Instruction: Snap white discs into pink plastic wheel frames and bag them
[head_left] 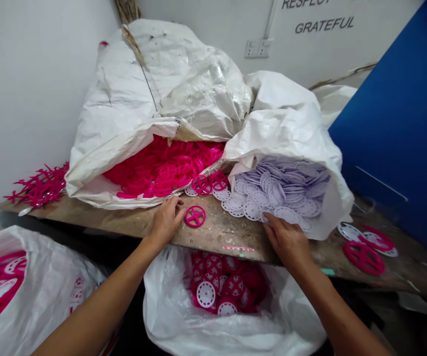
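Observation:
My left hand [167,219] rests at the lip of a white sack [87,190] full of pink plastic rings [161,168]. Its thumb and fingers are slightly apart, with nothing visible between them. Just right of it a pink ring with a cross inside [195,216] lies flat on the wooden table [213,232]. At the mouth of a second white sack [330,217], filled with white slotted discs [272,190], is my right hand [289,240]. Its thumb and forefinger close on the edge of a white disc at the front of the pile.
Below the table edge, an open white bag [168,316] contains pink rings joined with white discs [216,284]. Another bag [46,277] stands at lower left. Pink cross-shaped scraps [44,185] lie far left; several rings and discs [364,257] lie right. A blue panel [402,123] borders the right.

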Demonstrator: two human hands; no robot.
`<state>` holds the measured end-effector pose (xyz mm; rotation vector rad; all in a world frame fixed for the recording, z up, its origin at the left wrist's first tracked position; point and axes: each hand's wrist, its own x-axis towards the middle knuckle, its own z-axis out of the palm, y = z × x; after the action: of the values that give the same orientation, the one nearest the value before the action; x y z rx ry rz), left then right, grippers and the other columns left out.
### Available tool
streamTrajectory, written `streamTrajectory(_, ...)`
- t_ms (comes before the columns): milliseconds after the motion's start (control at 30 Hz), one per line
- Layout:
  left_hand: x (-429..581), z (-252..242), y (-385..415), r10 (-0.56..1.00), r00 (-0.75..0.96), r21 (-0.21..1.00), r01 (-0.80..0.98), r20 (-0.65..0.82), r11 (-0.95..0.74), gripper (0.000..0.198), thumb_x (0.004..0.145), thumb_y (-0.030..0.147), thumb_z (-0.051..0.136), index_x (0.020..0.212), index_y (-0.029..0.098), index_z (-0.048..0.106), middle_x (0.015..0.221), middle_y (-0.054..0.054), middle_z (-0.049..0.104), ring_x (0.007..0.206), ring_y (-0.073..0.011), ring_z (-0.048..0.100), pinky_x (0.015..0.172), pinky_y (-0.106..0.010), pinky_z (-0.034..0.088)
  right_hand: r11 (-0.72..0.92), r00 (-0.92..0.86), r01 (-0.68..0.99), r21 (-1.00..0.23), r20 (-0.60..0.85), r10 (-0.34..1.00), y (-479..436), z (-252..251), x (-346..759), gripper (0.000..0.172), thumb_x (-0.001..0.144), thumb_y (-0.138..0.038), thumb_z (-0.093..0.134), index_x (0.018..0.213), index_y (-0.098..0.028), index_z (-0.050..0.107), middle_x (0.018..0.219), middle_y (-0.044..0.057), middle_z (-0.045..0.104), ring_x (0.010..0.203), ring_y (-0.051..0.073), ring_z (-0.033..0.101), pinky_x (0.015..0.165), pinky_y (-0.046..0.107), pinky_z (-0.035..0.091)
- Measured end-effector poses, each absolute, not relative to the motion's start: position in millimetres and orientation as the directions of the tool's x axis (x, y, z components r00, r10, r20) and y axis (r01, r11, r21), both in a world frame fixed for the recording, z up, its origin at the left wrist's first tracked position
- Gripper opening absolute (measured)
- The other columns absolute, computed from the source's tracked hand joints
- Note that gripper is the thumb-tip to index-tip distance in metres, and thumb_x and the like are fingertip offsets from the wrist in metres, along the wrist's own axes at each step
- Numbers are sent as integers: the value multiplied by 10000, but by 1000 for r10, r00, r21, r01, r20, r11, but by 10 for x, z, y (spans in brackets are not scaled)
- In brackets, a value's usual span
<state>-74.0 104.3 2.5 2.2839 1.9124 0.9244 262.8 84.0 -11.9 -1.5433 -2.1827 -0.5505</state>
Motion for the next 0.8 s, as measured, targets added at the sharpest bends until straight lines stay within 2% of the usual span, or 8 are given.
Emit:
streamTrajectory(133, -586, 4, 964, 916, 164, 399, 862, 365, -314, 476, 812, 340, 598, 1244, 174, 486, 1209, -105, 582, 1064, -248, 540, 915, -383, 415, 214, -146, 976, -42, 600, 787, 817, -92, 2757, 343, 918, -202, 381, 1159, -105, 604, 924, 113, 717, 706, 213, 657, 688, 329, 443)
streamTrajectory(267, -503, 68, 979, 945, 211, 422, 855, 249, -302, 519, 770, 299, 642, 1251, 152, 514, 1228, -125, 581, 1134, -286, 493, 967, -428, 366, 151, 69, 931, -331, 569, 820, 693, -39, 2822, 360, 897, -254, 399, 1173, -144, 602, 1006, 122, 690, 835, 252, 651, 727, 360, 466)
streamTrajectory(367, -476, 159, 958, 956, 178, 454, 849, 234, -269, 494, 753, 230, 629, 1228, 134, 533, 1122, -126, 603, 1036, -269, 533, 907, -404, 405, 147, 225, 706, -693, 416, 881, 523, 26, 2703, 353, 862, -311, 487, 1183, -197, 580, 1003, 91, 660, 783, 208, 650, 719, 341, 487)
streamTrajectory(467, -395, 239, 830, 972, 124, 573, 790, 201, -219, 267, 749, 227, 602, 1004, 154, 635, 937, -72, 609, 884, -228, 563, 815, -366, 444, 153, 161, 317, -936, 212, 964, 334, 116, 2402, 348, 840, -329, 542, 1173, -229, 553, 967, 51, 631, 680, 146, 630, 660, 295, 507)
streamTrajectory(533, -283, 272, 680, 991, 72, 764, 631, 113, -133, 152, 763, 270, 588, 866, 166, 632, 842, -39, 610, 813, -204, 579, 767, -342, 465, 159, 35, 130, -979, 164, 986, 241, 171, 2169, 309, 840, -310, 550, 1139, -234, 563, 953, 39, 627, 677, 132, 621, 643, 274, 513)
streamTrajectory(633, -55, 298, 419, 988, 103, 980, 171, -116, 98, 268, 752, 321, 626, 971, 170, 592, 884, -37, 655, 809, -189, 621, 717, -306, 502, 177, -60, 43, -983, 174, 983, 188, 201, 1925, 264, 842, -270, 552, 1101, -239, 589, 947, 33, 630, 693, 125, 617, 661, 267, 518)
streamTrajectory(700, 93, 308, 275, 957, 184, 968, -72, -224, 240, 407, 728, 324, 674, 1092, 179, 562, 976, -55, 670, 841, -185, 639, 711, -286, 518, 190, -53, 31, -981, 188, 981, 191, 181, 1871, 274, 853, -256, 538, 1123, -241, 581, 982, 44, 627, 760, 140, 620, 686, 275, 522)
streamTrajectory(800, 253, 309, 156, 944, 210, 929, -215, -256, 300, 444, 760, 367, 659, 1154, 187, 558, 1070, -73, 659, 881, -178, 640, 719, -266, 532, 229, -46, 92, -969, 226, 973, 192, 144, 1893, 297, 865, -241, 517, 1155, -243, 577, 1025, 60, 609, 858, 164, 610, 732, 298, 523)
